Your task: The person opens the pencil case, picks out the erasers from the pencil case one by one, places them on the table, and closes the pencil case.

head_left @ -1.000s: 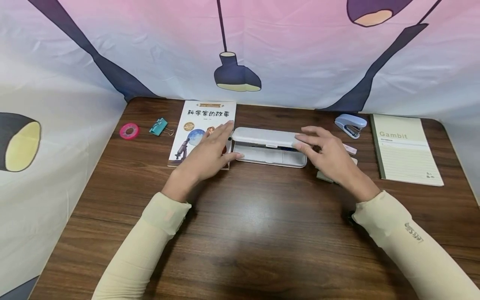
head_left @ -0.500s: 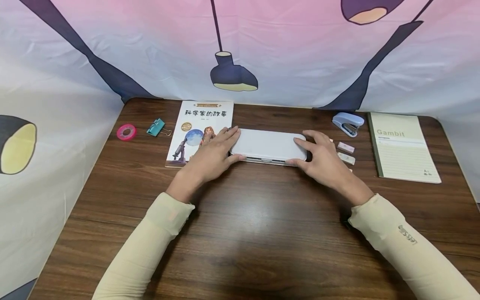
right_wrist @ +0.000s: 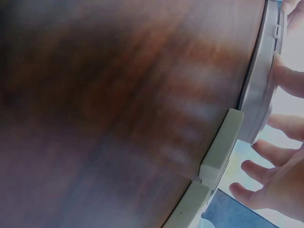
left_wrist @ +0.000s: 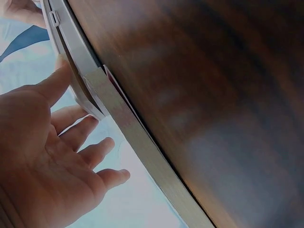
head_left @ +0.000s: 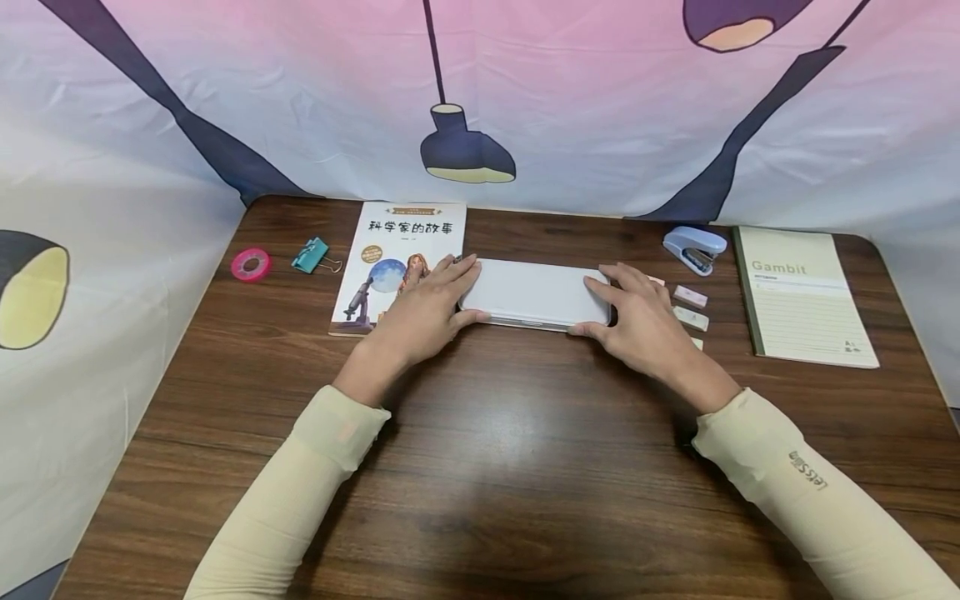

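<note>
A white pencil case (head_left: 532,292) lies lengthwise on the table, its lid lowered over the base. In the left wrist view a narrow dark gap shows between the lid and base of the pencil case (left_wrist: 71,52). My left hand (head_left: 420,312) holds its left end, thumb on the front edge and fingertips near the corner. At the other end my right hand (head_left: 641,321) holds it likewise, with the thumb at the front. The outer fingers of both hands are spread away from the case. Its contents are hidden.
Beneath the left hand lies a picture book (head_left: 397,250). Farther left are a teal binder clip (head_left: 310,255) and a pink tape roll (head_left: 251,265). Several small eraser-like blocks (head_left: 691,318) sit right of the right hand, near a blue stapler (head_left: 695,250) and a notebook (head_left: 806,296).
The pencil case's lid has come down from half raised onto the base. My right hand has lowered with it, its thumb now at the front edge. My left hand stays at the left end.
</note>
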Tool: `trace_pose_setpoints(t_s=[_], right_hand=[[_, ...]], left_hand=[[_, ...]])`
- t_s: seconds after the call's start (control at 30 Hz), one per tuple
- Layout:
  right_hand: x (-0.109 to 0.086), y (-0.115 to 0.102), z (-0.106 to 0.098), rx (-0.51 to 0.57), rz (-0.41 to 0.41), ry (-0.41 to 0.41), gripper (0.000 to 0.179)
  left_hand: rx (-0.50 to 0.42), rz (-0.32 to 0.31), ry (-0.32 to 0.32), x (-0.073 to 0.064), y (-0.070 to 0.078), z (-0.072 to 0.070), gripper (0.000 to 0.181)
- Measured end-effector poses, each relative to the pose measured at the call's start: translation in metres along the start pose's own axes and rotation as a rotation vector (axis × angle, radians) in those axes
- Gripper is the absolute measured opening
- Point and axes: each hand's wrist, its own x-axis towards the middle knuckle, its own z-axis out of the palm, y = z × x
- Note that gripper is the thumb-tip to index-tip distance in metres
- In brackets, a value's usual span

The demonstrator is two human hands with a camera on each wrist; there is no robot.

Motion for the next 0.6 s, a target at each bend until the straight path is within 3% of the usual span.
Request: trace_pose_setpoints(t_s=[0.2,0.43,0.6], right_hand=[[0.000,-0.002,-0.002,-0.019,-0.008,0.011,0.079],[0.006,0.021,0.014,-0.029,-0.059,0.060,0.086],[0.005,0.016,0.011,-0.026,-0.052,0.048,0.086]], left_hand=[[0.015,-0.009,0.004,0.001,0.001,0.000,0.089],[0.034,-0.010,0.030,0.001,0.003,0.001,0.089],[0.043,-0.010,0.047,0.001,0.003,0.003,0.089]])
